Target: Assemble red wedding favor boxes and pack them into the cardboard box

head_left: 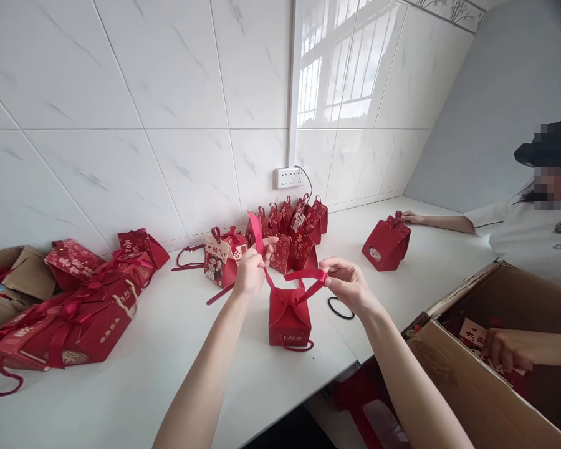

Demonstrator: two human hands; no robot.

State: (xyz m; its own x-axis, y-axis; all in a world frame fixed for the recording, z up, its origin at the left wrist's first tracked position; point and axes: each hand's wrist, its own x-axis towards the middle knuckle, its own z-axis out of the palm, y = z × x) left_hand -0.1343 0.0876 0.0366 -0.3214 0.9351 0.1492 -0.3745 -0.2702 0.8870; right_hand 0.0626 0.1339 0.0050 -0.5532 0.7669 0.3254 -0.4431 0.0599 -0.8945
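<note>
A small red gift box [290, 321] with gold print stands upright on the white table, between my forearms. A red ribbon [314, 282] runs through the top of this box. One end of it is pinched in my left hand [254, 265], above and left of the box, with the tip sticking up past the fingers. My right hand [348, 282] grips the other end to the upper right, where the ribbon bends in a loop. A thin dark red cord hangs at the box's front bottom edge. Both hands are off the box itself.
Behind stand several red gift boxes [302, 240] and a box with a printed couple [217, 265]. Larger red boxes [98, 318] and a carton [28, 274] lie left. A black band [340, 308] is near my right hand. At right, a person touches a red box [387, 244] and reaches into a carton [477, 374].
</note>
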